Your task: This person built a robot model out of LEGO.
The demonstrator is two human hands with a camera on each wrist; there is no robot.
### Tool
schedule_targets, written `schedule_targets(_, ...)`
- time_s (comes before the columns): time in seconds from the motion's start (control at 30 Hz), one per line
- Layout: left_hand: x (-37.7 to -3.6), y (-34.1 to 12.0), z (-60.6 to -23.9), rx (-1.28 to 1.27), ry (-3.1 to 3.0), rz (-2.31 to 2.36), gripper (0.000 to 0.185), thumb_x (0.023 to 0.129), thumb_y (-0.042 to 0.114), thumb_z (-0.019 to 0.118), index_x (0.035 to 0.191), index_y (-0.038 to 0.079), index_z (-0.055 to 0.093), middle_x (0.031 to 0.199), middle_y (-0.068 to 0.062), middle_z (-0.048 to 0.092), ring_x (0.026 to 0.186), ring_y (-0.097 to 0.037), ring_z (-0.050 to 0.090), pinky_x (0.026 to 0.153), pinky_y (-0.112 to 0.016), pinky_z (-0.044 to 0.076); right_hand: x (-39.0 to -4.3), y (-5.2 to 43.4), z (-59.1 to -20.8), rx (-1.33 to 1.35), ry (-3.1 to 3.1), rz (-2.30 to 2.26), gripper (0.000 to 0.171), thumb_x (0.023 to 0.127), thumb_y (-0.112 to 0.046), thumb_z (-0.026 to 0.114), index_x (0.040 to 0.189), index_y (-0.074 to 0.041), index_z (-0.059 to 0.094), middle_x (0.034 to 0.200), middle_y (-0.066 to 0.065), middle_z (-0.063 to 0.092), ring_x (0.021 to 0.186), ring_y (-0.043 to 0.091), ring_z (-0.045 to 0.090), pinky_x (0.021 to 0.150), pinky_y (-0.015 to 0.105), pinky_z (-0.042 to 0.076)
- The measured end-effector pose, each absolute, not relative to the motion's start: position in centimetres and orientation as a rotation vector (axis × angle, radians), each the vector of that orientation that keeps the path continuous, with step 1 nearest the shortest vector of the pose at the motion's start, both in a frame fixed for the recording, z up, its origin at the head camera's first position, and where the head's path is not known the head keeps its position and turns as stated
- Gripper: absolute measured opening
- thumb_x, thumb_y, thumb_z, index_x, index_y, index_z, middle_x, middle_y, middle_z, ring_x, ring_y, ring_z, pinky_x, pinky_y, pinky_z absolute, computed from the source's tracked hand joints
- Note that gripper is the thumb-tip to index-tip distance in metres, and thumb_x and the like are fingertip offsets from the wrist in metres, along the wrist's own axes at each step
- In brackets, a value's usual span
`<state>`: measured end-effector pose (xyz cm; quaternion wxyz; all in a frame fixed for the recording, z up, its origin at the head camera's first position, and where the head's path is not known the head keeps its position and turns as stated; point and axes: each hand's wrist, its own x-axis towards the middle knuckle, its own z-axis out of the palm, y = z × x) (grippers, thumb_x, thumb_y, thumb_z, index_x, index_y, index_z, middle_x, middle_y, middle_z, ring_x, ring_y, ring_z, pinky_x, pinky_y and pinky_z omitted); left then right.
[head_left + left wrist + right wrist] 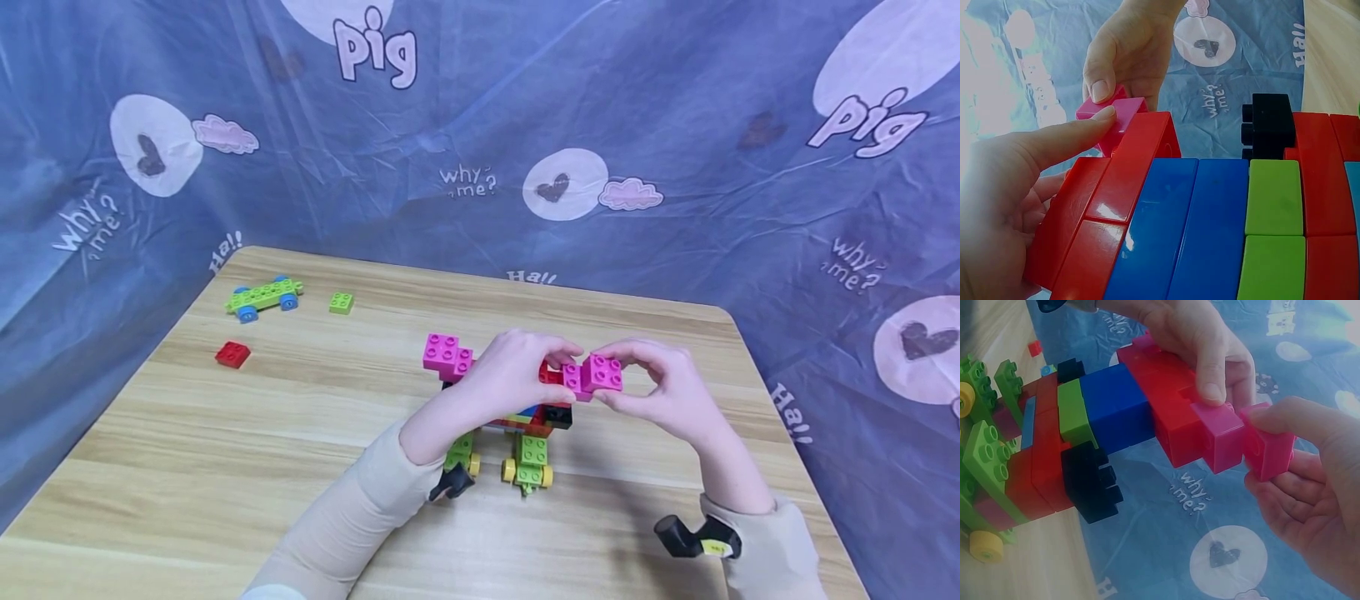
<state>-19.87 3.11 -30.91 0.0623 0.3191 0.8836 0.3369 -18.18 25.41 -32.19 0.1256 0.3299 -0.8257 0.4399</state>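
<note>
A brick-built model (536, 417) of red, blue, green and black building bricks stands on wheeled green bases with yellow wheels (547, 476). My left hand (510, 375) grips its red upper end, the thumb on a pink brick (1219, 436) that juts from the red bricks (1138, 169). A second pink brick (1267, 450) is pinched between the thumb and fingers of my right hand (663, 387), right at the outer end of the first. At the model's opposite end, more pink bricks (440, 352) stick out. A black brick (1271, 125) projects from its side.
On the wooden table (300, 467), a green wheeled base (264, 296) with blue wheels, a small green brick (341, 303) and a red brick (232, 355) lie at the far left. A blue printed cloth (405, 192) hangs behind the table and at its sides.
</note>
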Motion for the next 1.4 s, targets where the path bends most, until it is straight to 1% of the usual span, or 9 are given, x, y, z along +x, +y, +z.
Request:
schedule_targets(0.3,-19.92,3.14,-30.83,0.961,2.680,1.008,0.051,0.082,0.031,0.080,0.127,0.012,0.065,0.111,0.000,0.074,0.102,-0.011,0.068,0.090,-0.025,0.052,-18.42,25.35,-31.92,0.958,-2.467,1.228,0.043,0.060,0.012,0.082,0.100,-0.001,0.072,0.095,-0.009,0.072,0.082,0.001,0.061,0.075,0.011,0.049)
schedule_targets(0.57,-19.94,3.17,-30.96,0.955,2.686,1.000,0.051,0.081,0.031,0.080,0.126,0.012,0.066,0.110,0.001,0.074,0.102,-0.010,0.068,0.090,-0.025,0.051,-18.52,25.46,-32.01,0.959,-2.495,1.287,0.040,0.063,0.013,0.082,0.100,0.000,0.072,0.096,-0.009,0.072,0.082,0.003,0.062,0.077,0.012,0.051)
schedule_targets(0.77,-19.98,3.20,-31.02,0.965,2.692,0.997,0.051,0.081,0.032,0.080,0.126,0.012,0.066,0.110,0.001,0.074,0.102,-0.010,0.068,0.091,-0.025,0.051,-18.55,25.53,-32.11,0.967,-2.485,1.332,0.040,0.063,0.015,0.080,0.101,0.002,0.071,0.096,-0.011,0.072,0.082,0.003,0.062,0.077,0.012,0.051)
schedule_targets(1.1,-19.99,3.12,-30.93,0.974,2.681,1.011,0.051,0.081,0.031,0.081,0.126,0.012,0.066,0.109,0.001,0.074,0.101,-0.010,0.068,0.090,-0.026,0.051,-18.40,25.36,-32.15,0.983,-2.469,1.237,0.044,0.061,0.011,0.083,0.102,-0.001,0.072,0.094,-0.004,0.072,0.082,0.003,0.061,0.075,0.013,0.049)
schedule_targets(1.4,-20.03,3.28,-30.96,0.978,2.689,0.987,0.051,0.081,0.031,0.081,0.126,0.012,0.066,0.110,0.002,0.074,0.101,-0.009,0.068,0.090,-0.023,0.051,-18.39,25.47,-32.27,0.958,-2.485,1.295,0.043,0.061,0.013,0.083,0.100,-0.001,0.071,0.094,-0.009,0.071,0.080,0.004,0.060,0.075,0.013,0.050)
